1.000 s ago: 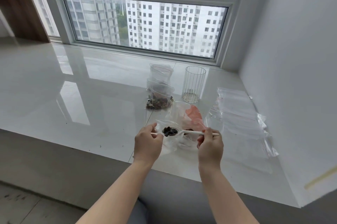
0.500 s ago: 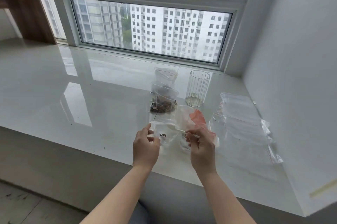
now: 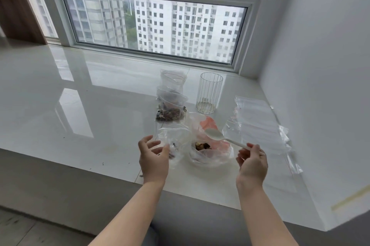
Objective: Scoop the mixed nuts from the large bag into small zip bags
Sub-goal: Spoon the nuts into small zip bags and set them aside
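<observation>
Between hands: large bag [image 3: 210,151] | left hand [image 3: 153,157] pinches small zip bag [image 3: 174,141] | right hand [image 3: 252,162] holds spoon [image 3: 220,137]

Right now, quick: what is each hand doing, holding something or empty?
Left hand: fingers spread, thumb and fingers on the small zip bag, steadying it.
Right hand: pinches the handle of the white spoon, its bowl empty.
</observation>
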